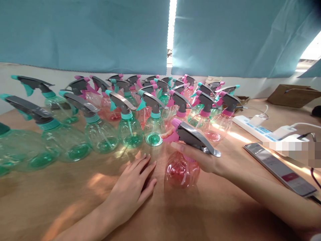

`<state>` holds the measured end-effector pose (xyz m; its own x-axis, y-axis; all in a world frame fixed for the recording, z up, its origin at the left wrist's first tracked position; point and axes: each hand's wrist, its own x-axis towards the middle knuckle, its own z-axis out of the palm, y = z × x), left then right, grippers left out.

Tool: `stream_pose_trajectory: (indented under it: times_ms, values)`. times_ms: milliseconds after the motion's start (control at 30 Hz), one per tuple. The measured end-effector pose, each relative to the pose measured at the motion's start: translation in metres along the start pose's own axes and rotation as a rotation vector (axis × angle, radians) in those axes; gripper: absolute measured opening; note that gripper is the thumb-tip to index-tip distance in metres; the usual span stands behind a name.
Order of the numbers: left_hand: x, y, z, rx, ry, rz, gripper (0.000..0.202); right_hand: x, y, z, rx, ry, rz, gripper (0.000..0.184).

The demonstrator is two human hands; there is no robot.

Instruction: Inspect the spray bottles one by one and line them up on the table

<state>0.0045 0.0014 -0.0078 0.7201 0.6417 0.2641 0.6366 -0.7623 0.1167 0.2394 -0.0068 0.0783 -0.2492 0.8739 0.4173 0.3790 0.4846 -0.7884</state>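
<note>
My right hand (200, 158) is wrapped round the neck of a pink spray bottle (179, 170), which has a grey and pink trigger head. Its nozzle points away toward the back left, and the bottle is close to the tabletop; I cannot tell whether its base touches. Flat on the brown table (105, 207) lies my left hand (136, 175), fingers spread, holding nothing. Just beyond its fingertips stands a green spray bottle (153, 132) with a turquoise collar. Another green spray bottle (130, 135) is beside that one.
Several more green and pink spray bottles (101, 137) stand in rows across the back and left. At the right are a smartphone (281, 169), a white power strip (258, 129) with plugs and cables, and a cardboard box (292, 95). Blue curtains (85, 36) hang behind.
</note>
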Motion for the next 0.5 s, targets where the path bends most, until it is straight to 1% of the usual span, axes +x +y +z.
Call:
stream_pose_trajectory:
  times_ms: [67, 133, 267, 500]
  values:
    - [-0.0003, 0.0003, -0.0009, -0.001, -0.011, 0.001, 0.042, -0.0003, 0.0020, 0.0013, 0.107, 0.007, -0.009, 0.011]
    - [-0.0007, 0.0003, -0.0012, -0.003, -0.010, 0.000, 0.041, -0.0008, 0.0021, 0.0018, 0.148, 0.013, -0.004, 0.007]
    - [-0.0008, -0.0004, -0.0004, -0.012, -0.011, 0.001, 0.041, -0.0011, -0.0004, 0.0009, 0.143, 0.016, -0.026, 0.005]
    - [-0.0023, -0.0021, 0.0048, -0.021, 0.015, -0.008, 0.042, -0.0010, -0.0001, 0.0006, 0.128, 0.006, 0.005, 0.006]
